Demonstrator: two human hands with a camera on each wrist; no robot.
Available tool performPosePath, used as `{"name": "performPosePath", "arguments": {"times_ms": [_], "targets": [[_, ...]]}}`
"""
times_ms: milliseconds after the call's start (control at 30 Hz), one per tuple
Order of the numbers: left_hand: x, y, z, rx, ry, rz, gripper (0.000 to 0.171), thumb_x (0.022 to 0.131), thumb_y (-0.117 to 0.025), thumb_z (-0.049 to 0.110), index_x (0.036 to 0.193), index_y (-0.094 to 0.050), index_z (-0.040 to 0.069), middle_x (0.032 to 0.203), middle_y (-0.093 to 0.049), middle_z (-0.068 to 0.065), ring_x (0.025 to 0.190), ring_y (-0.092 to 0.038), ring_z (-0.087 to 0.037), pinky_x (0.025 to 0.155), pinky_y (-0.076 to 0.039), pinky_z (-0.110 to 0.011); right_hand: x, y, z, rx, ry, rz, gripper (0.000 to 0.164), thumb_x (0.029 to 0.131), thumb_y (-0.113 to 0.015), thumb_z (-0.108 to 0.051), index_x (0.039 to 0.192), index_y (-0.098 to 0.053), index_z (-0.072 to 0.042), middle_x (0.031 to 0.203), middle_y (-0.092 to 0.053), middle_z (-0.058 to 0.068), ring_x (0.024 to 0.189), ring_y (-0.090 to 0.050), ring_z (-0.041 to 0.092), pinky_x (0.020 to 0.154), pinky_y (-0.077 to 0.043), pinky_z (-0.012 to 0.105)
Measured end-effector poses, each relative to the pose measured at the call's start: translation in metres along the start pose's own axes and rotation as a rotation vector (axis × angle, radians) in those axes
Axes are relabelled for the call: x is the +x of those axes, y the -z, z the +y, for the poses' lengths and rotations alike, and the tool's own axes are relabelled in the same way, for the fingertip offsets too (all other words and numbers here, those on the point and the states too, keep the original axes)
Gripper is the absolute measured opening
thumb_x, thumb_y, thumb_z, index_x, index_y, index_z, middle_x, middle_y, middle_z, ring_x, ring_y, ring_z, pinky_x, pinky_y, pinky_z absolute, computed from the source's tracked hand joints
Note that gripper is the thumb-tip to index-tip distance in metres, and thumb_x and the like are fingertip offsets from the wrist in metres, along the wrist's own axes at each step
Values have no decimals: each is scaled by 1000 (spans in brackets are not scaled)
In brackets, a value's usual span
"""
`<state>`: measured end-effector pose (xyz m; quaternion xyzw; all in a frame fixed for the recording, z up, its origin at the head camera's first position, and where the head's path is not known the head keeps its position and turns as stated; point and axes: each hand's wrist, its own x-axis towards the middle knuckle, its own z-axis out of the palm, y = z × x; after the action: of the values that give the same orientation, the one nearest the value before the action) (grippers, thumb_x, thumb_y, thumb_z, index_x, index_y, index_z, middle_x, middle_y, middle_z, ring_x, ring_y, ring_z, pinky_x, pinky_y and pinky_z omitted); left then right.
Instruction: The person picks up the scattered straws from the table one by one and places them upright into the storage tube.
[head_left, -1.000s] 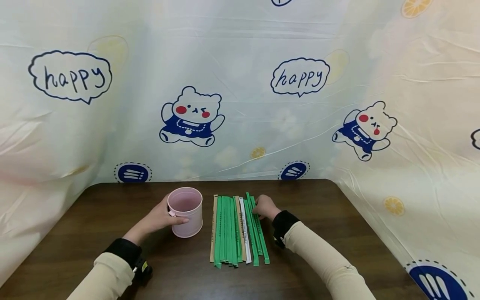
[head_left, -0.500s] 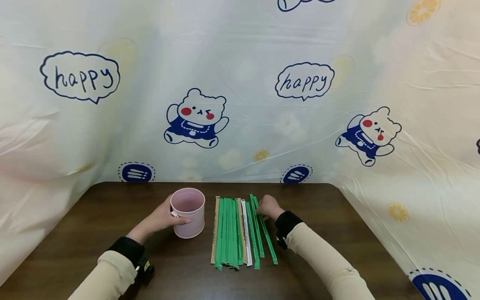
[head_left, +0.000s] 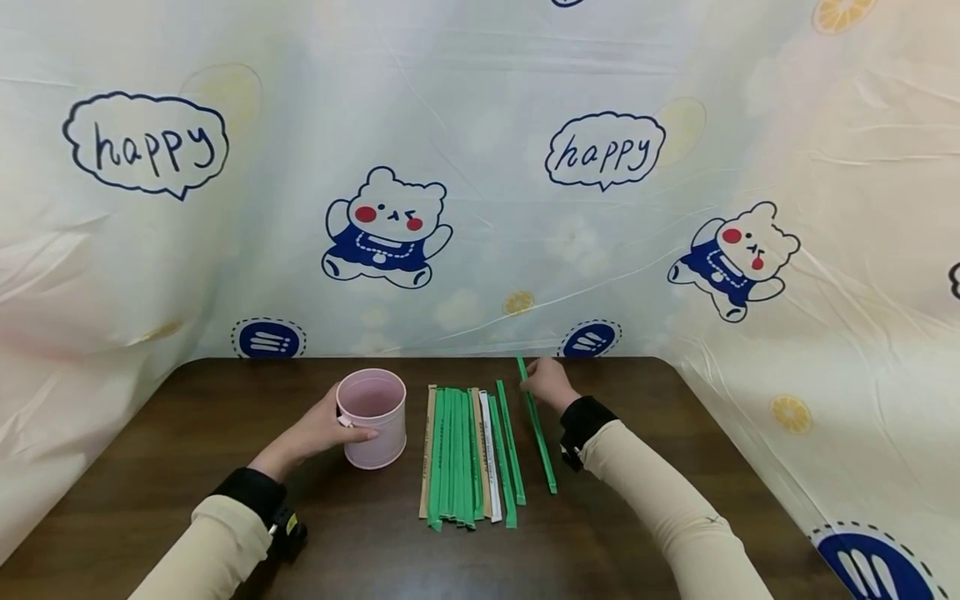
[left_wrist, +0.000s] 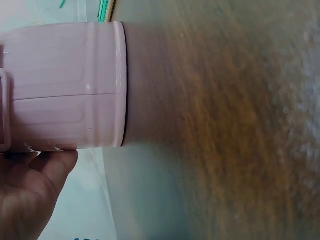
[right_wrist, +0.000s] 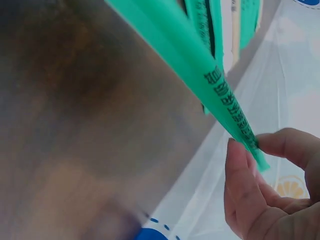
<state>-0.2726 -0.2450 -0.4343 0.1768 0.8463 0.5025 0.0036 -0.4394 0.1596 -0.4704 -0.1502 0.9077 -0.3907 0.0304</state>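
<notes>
The gap is what I notice on my feed: the slim green packet (head_left: 537,433) that leaned close to its neighbours half a second ago now sits clear of them, drawn outward and farther from me. My right hand (head_left: 551,383) pinches it near its far end, thumb against fingers (right_wrist: 243,187), and the rest of its length slants back toward me from that grip. I can't tell whether its near end is off the tabletop (head_left: 360,550).

The row of packets (head_left: 453,454) has stayed put to the left of those fingers, with the white packet (head_left: 491,462) and a pair of green packets (head_left: 510,442) on the side nearest them. My left hand (head_left: 322,427) hasn't shifted either: it grips the pink bucket (head_left: 386,442), thumb along the near wall, and the bucket stands upright across the row from the right fingers.

I'd judge this one packet properly separated from the rest. Held near one end, its free length could swing and brush the others.
</notes>
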Motion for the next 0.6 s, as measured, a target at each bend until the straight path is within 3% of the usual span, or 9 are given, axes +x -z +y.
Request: {"name": "performPosePath", "arguments": {"times_ms": [67,100,133,167,233,367,600], "targets": [[0,0,-1,-8,-9,-3,91,82,-85,18,150,-29,-4,140,-53,-29,125,-54,-41,103,-49,-53,9,2,1,7,-31,32,19,92,-73,-18,86,-60,-7,71,-52,4,59,-47,20,64,-45,39],[0,0,-1,-8,-11,-5,91,82,-85,18,150,-29,-4,140,-53,-28,126,-54,-41,103,-48,-52,-3,8,-20,-6,-52,51,17,93,-72,-16,88,-61,-4,77,-57,8,64,-51,22,67,-48,39],[0,0,-1,-5,-13,-5,91,82,-85,18,150,-29,-4,140,-53,-28,126,-54,-41,103,-48,-51,-9,13,-33,-15,-56,68,16,93,-70,-14,103,-67,-1,88,-66,11,71,-58,22,71,-51,39],[1,0,-1,-4,-12,-6,91,82,-85,18,150,-29,-4,140,-53,-28,126,-54,-41,103,-48,-50,-15,18,-53,-50,-115,80,19,92,-66,-6,107,-66,6,91,-67,20,76,-61,28,76,-52,42],[1,0,-2,-2,-7,-5,91,82,-85,19,150,-29,-4,140,-53,-28,126,-54,-40,102,-48,-50,-21,26,-71,-47,-93,101,40,94,-64,-7,132,-61,5,109,-72,20,90,-68,29,82,-55,42],[1,0,-2,-1,1,-8,92,82,-85,19,150,-28,-4,141,-53,-28,126,-55,-40,102,-48,-51,-15,36,-86,26,-6,121,42,96,-63,-14,134,-58,1,98,-70,14,81,-61,24,75,-50,37],[0,0,0,6,1,-5,92,82,-85,19,150,-28,-4,141,-53,-28,126,-54,-40,103,-48,-51,-23,45,-154,45,3,204,43,96,-58,-4,139,-55,3,110,-67,17,90,-60,23,80,-48,31]]}}
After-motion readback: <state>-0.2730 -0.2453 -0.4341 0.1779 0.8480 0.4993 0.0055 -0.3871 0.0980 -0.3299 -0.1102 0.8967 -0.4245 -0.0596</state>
